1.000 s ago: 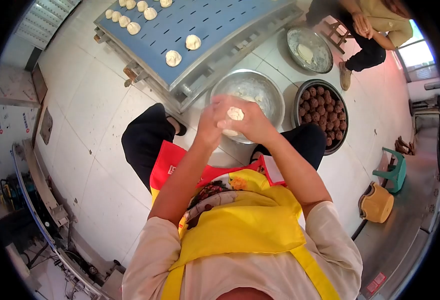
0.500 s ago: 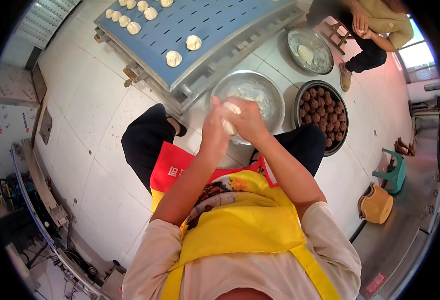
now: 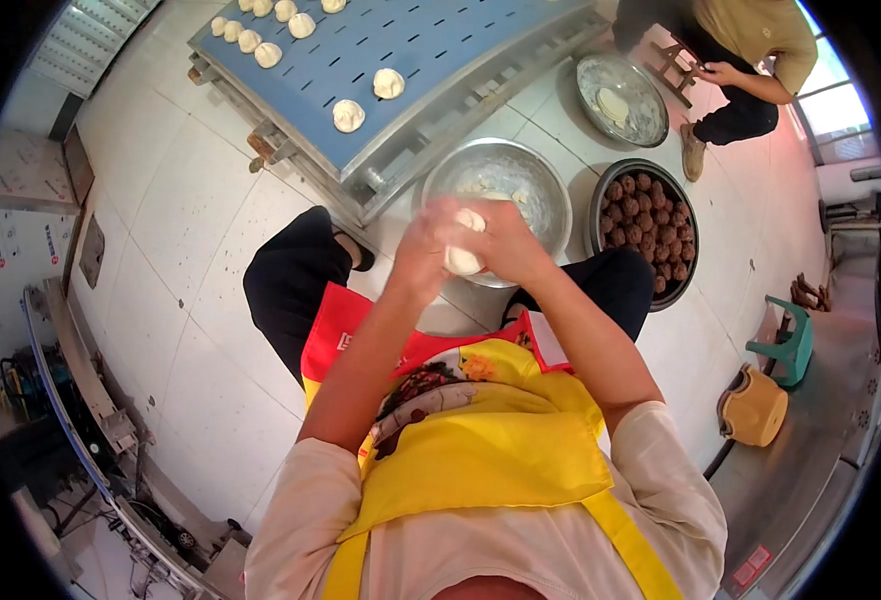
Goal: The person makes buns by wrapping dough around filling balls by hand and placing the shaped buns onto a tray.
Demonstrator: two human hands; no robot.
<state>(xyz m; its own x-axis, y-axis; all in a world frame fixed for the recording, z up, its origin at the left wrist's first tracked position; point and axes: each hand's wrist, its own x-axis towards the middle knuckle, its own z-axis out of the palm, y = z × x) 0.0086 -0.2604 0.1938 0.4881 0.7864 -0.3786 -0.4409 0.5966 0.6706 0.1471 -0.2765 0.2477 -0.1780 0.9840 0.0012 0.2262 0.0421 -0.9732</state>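
A lump of white dough (image 3: 464, 260) is pressed between my two hands, in front of my apron. My left hand (image 3: 427, 240) is closed on its left side, and my right hand (image 3: 507, 240) wraps it from the right. Fingertips of both are slightly blurred. Just beyond and partly beneath them is a steel bowl (image 3: 553, 205) dusted with flour, with bits of dough inside. To the right of that bowl, a dark round tub (image 3: 595, 235) holds many brown balls (image 3: 646, 220).
Shaped dough pieces (image 3: 349, 116) lie on a slotted blue board (image 3: 361, 50) in a metal frame ahead. Another steel bowl (image 3: 651, 120) holds a pale dough piece. A person (image 3: 756, 50) sits at the upper right. Green (image 3: 789, 345) and yellow stools (image 3: 753, 408) stand at the right.
My hands have shifted slightly around the dough, and more of it shows below the fingers. The other person's hands, together before, have come apart, and that person leans differently.
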